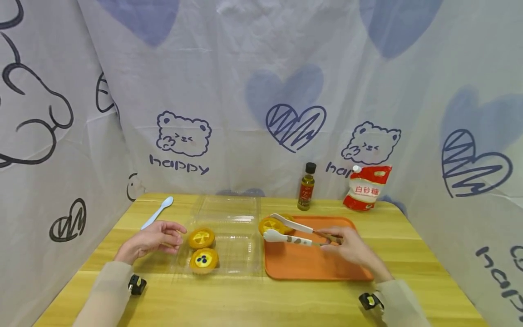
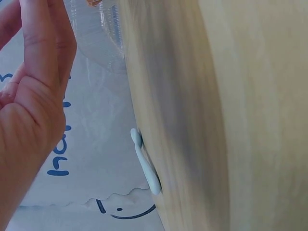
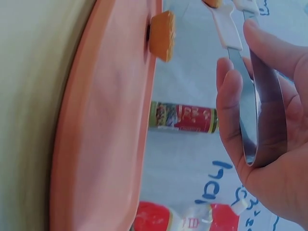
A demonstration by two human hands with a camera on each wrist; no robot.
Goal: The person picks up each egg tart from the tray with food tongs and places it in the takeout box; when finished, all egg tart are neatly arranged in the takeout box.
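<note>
My right hand [image 1: 347, 247] grips a pair of tongs [image 3: 267, 106] with white tips and a metal bend. Between the tips, above the left end of the orange tray [image 1: 314, 268], is a yellow-topped egg tart [image 1: 268, 224]. Another tart [image 3: 162, 36] sits on the tray, mostly hidden behind it in the head view. Holding nothing, my left hand [image 1: 157, 238] hovers with loosely bent fingers left of a clear plastic clamshell box [image 1: 239, 254]. Inside that box, along its left side, are a tart with yellow pieces [image 1: 201, 238] and one with dark berries [image 1: 204, 260].
A pale blue spoon [image 1: 158, 211] lies at the back left of the wooden table [image 1: 245, 304]. Behind the tray stand a dark-capped bottle [image 1: 306, 188] and a red-and-white sugar bag [image 1: 365, 190]. Printed cloth [image 1: 229, 159] hangs around the back and sides.
</note>
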